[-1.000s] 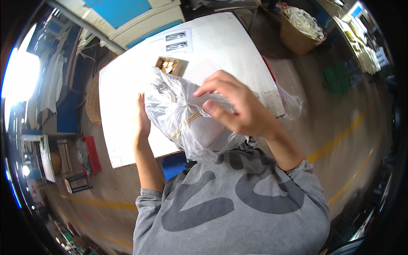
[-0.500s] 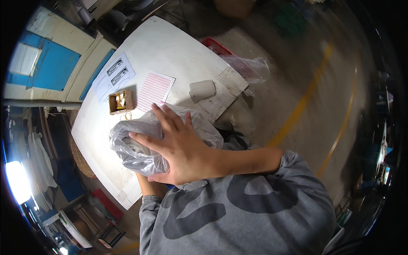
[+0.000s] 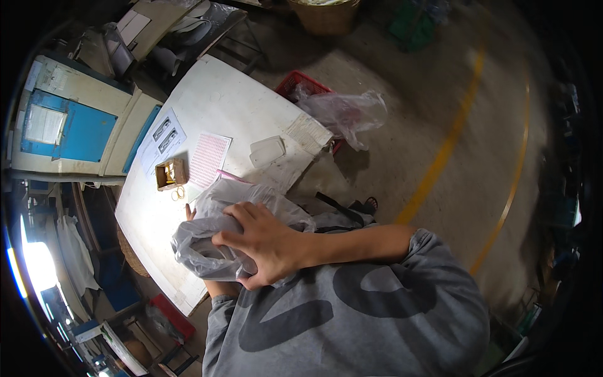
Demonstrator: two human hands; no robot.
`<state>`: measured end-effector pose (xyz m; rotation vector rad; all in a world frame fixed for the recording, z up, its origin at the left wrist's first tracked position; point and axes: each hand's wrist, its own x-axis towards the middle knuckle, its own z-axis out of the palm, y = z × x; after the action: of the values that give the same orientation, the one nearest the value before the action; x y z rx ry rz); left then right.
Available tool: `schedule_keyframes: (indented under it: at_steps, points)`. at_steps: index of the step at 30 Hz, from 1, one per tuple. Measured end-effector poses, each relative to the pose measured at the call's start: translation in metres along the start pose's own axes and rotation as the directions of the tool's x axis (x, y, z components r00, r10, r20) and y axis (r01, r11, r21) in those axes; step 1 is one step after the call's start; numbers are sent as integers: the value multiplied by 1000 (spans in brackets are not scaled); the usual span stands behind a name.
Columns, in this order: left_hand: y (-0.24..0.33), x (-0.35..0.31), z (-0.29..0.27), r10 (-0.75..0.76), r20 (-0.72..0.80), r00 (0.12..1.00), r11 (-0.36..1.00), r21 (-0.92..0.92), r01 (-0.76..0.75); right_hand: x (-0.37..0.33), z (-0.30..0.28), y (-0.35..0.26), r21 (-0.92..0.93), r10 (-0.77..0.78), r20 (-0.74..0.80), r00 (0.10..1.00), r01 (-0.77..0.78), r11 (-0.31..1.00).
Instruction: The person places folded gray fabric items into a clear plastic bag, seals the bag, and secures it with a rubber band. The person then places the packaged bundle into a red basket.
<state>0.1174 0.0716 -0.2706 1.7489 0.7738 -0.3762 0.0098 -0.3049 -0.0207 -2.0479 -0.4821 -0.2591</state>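
Observation:
A translucent plastic bag (image 3: 217, 204) with a bundle of pale pieces inside lies across my hands at the table's near edge. My right hand (image 3: 267, 242) presses down on it from the right, its fingers curled into the film near the bag's rounded end. Most of my left hand (image 3: 190, 212) is hidden under and behind the bag; only a little of its fingers shows past the far left side. Yellow rubber bands (image 3: 178, 193) lie just beyond the bag, beside a small brown box (image 3: 170, 183) with yellow bits inside.
On the white table (image 3: 232, 88) lie a sheet of small red labels (image 3: 210, 160), a printed paper (image 3: 162, 138) and pale flat pieces (image 3: 267, 151). A red crate (image 3: 295, 81) with clear plastic stands past the far right edge. Blue-panelled cabinets (image 3: 69, 129) stand at left.
My right hand has gone from spread fingers to curled ones on the bag. A finger of my left hand now shows beyond it. The view has shifted, so the table sits lower.

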Motion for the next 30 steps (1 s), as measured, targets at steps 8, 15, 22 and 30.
schedule_keyframes:
  at_steps: [8, 15, 22, 30]
  points:
    - [-59, -102, 44, -21, -135, 991, 999, -41, 15, -103, -89, 28, 187, -38, 86, 996, 21, 982]
    - [-104, -169, 154, -92, -8, 996, 996, 13, 92, -173, -196, 61, 260, 35, 308, 951, -120, 958]
    - [-43, -135, 304, 21, 421, 907, 946, 286, -155, -224, -261, 105, 294, 238, 116, 964, -262, 919]
    - [-23, -103, 588, -160, 927, 340, 514, 372, -773, -306, -329, 198, 498, 651, -299, 698, -468, 730]
